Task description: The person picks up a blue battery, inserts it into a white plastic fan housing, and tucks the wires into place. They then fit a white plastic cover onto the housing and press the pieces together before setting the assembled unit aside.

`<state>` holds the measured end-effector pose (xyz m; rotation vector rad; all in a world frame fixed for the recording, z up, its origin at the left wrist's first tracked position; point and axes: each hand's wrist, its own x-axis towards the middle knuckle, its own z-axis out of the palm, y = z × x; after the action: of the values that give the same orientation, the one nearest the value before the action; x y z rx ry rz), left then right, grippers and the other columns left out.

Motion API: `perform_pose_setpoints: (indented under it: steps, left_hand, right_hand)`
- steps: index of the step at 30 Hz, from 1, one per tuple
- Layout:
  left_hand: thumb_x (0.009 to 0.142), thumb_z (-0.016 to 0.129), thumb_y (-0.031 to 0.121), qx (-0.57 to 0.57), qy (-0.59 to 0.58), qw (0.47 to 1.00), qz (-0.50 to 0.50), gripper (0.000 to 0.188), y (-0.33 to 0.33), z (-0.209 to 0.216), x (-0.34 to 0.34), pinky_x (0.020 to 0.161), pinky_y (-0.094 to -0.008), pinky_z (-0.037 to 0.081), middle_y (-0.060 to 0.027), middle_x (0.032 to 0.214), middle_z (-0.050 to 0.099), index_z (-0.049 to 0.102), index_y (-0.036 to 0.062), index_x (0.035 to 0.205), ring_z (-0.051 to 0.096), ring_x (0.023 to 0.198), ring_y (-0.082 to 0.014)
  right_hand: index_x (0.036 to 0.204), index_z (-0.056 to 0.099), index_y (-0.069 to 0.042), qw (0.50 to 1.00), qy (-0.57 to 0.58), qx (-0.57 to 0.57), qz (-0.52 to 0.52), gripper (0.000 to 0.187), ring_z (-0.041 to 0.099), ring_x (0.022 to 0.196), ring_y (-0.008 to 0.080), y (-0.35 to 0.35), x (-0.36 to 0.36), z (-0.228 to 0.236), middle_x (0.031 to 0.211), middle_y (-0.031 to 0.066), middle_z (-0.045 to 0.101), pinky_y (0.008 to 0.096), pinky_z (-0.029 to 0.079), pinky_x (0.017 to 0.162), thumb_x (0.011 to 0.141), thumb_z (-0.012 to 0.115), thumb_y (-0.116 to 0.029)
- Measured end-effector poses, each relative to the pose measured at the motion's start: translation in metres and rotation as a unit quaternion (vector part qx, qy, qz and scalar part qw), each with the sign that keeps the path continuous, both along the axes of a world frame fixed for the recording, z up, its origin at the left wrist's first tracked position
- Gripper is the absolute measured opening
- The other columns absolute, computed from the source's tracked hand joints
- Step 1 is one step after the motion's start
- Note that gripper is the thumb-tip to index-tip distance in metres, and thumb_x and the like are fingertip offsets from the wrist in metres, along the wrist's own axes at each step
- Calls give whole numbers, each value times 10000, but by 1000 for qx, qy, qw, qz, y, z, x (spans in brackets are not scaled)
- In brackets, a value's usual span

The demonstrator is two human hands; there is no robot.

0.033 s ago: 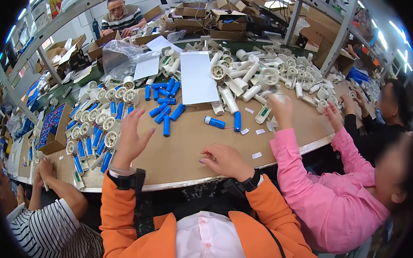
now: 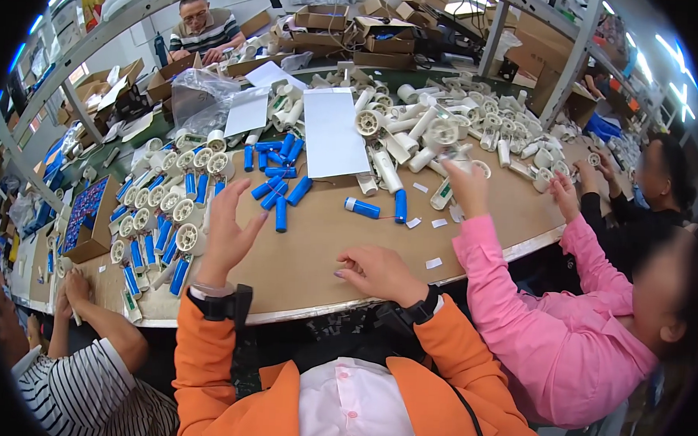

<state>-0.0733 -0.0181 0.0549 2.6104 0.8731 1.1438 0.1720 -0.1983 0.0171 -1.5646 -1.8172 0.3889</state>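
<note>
My left hand is raised above the table, fingers pointing up and thumb held apart, with nothing in it. It is nearest to the white round-ended housings with blue cylindrical battery packs on the left. My right hand hovers low over the brown tabletop near the front edge. Its fingers bend loosely, a gap shows between thumb and forefinger, and I see nothing held. Beyond it lie a blue battery pack with a white label and an upright blue one. More blue packs lie loose farther back.
A white sheet lies mid-table before a heap of white plastic housings. At right, a co-worker's pink-sleeved hand is among white parts. Another person in a striped shirt works at left. A cardboard box stands there. Small paper labels are scattered.
My left hand has shifted slightly to the right. My right hand has hardly moved. The pink-sleeved co-worker's near hand has moved a little to the left.
</note>
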Motion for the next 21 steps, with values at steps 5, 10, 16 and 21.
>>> perform_pose_setpoints:
  steps: [5,10,16,21]
  left_hand:
    - [899,681,175,-135,-221,965,-37,480,8,2,54,917,-346,436,-111,1238,585,506,55,1330,528,1142,-227]
    - [952,617,145,-152,-327,931,-58,388,25,-32,72,848,-295,455,-69,1151,627,513,43,1311,568,1040,-163]
    - [972,581,122,-153,-357,920,-64,364,26,-33,69,833,-284,459,-61,1114,640,500,38,1317,580,995,-152]
    - [1000,537,110,-169,-348,918,-83,392,25,-31,74,843,-253,454,-71,1109,615,435,14,1366,564,967,-114]
  right_hand:
    - [1107,623,-74,999,-6,-41,17,333,657,775,254,16,-8,1,972,100,672,382,519,703,854,706,-275]
    - [1346,495,-62,936,340,-82,-28,547,625,796,170,71,1,-6,1275,80,570,336,517,725,908,677,-334]
    - [1380,470,-57,853,489,-124,-131,545,564,848,106,147,12,4,1247,75,540,287,505,693,949,632,-348]
    - [1417,444,-67,863,481,-66,-138,498,535,1021,124,168,24,-16,1247,66,548,256,506,711,1004,543,-328]
